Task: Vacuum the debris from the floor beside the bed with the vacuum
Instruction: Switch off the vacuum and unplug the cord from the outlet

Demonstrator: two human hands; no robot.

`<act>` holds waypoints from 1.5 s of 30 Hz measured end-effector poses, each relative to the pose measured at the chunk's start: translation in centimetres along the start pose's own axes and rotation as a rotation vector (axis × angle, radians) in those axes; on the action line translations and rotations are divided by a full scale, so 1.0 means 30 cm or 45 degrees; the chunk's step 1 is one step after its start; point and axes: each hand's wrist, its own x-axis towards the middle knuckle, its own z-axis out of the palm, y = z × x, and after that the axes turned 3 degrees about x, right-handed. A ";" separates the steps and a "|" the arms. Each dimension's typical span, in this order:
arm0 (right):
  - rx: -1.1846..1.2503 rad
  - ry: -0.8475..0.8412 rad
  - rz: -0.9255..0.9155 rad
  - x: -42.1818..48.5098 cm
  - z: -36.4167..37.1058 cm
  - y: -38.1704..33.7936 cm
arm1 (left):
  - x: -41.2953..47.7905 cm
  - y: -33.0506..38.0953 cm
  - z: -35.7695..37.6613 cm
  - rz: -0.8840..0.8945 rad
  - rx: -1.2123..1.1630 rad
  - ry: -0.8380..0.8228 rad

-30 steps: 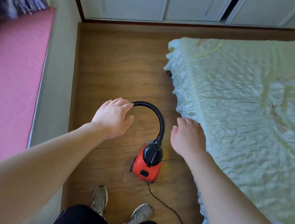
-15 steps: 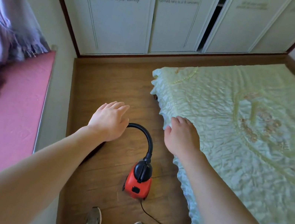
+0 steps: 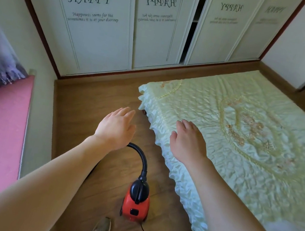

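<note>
Hands (image 3: 115, 127) (image 3: 187, 143) spread, empty; vacuum hose (image 3: 145, 162) end behind left forearm (image 3: 66, 165)

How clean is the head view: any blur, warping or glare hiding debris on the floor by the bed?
Head view: wide-angle warp tilts the wardrobe doors; daylight is soft, with mild sheen on the bedspread but no hard glare; the lower right corner looks smeared; the floor grain reads clearly, no debris discernible; the left hand and forearm cover part of the vacuum hose.
</note>
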 end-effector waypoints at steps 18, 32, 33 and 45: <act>-0.034 0.302 0.575 -0.006 -0.167 -0.013 | 0.354 0.091 -0.154 0.623 0.047 -0.063; -0.087 0.418 0.989 -0.458 -0.342 0.164 | 0.206 0.512 -0.130 1.047 -0.019 -0.069; -0.088 0.421 1.013 -0.502 -0.351 0.174 | 0.178 0.545 -0.128 1.070 -0.026 -0.071; -0.145 0.470 1.285 -1.064 -0.422 0.304 | -0.203 0.954 -0.048 1.341 -0.063 -0.140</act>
